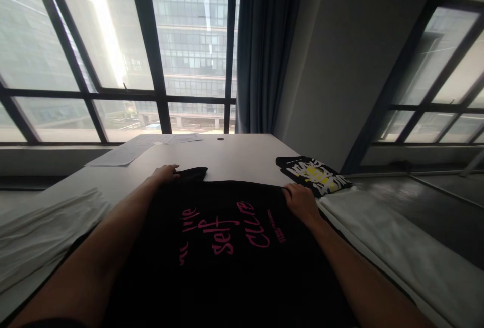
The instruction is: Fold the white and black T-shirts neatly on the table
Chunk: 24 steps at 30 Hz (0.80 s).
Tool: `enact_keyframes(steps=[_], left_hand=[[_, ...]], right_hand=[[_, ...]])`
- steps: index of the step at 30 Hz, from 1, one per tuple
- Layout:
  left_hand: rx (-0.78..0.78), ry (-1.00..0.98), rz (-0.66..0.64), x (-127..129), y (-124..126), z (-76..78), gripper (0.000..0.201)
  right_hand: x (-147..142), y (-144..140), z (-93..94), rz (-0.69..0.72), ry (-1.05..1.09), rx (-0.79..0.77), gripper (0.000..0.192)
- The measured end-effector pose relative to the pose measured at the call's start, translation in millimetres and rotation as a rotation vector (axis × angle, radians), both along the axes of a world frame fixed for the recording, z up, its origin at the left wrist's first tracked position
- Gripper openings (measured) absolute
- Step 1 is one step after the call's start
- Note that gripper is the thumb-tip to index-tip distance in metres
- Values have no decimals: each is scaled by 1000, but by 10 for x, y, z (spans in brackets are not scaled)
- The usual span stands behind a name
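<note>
A black T-shirt (234, 282) with pink handwritten-style lettering lies spread in front of me on a white table (242, 159). At its far left corner, my left hand (165, 173) rests on the cloth beside a small black flap (192, 172), perhaps a sleeve. The fingers of that hand look stretched out and apart. My right hand (300, 201) is at the far right corner, its fingers bent over the shirt's edge and closed on the fabric. The near part of the shirt runs out of view below, between my forearms.
Just beyond my right hand lies a folded black garment (315, 174) with a white and yellow print. White cloth (393, 242) lies along the right side, and more white cloth (49, 232) at the left. Papers (124, 152) are at the far left; windows and a blue curtain (260, 50) stand behind.
</note>
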<state>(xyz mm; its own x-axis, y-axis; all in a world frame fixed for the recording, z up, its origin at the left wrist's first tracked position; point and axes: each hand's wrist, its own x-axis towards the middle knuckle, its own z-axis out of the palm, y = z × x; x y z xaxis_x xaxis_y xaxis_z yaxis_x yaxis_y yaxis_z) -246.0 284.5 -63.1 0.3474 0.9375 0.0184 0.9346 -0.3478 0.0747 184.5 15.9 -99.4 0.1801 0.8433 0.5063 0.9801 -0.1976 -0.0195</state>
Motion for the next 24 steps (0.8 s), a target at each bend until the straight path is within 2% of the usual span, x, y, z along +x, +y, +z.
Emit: enact_keyframes(steps=[2,5,7,10,13,15,17,19,21,24], left_hand=[[-28,-22,-31,62,103,9,64],[-48,-41,-53,67,167,98,49],[-16,-57,-51,12,136,204,40],[94,-98,-26,-138,-41,425,42],[254,-180,7,-342,-422,682,39],[397,-265,-5,-499,-795,825,34],[490,-318,-58,-662,-1229,897,36],[470,-293,-140,-818,-1662,873,47],[374,-204,-227,-953,-2033,759,54],[232,-9,-296,-1102,-2414,511,44]], right_hand=[[-1,0,-16,10,12,-14,24],[21,7,-57,51,15,-43,25],[41,17,-84,71,12,-69,24],[59,36,-92,69,5,-82,18],[74,36,-23,54,0,-57,20],[86,12,60,58,3,-46,22],[95,-36,140,82,9,-65,23],[92,-107,187,108,3,-116,24],[73,-196,190,120,-16,-180,24],[23,-344,154,105,-43,-233,24]])
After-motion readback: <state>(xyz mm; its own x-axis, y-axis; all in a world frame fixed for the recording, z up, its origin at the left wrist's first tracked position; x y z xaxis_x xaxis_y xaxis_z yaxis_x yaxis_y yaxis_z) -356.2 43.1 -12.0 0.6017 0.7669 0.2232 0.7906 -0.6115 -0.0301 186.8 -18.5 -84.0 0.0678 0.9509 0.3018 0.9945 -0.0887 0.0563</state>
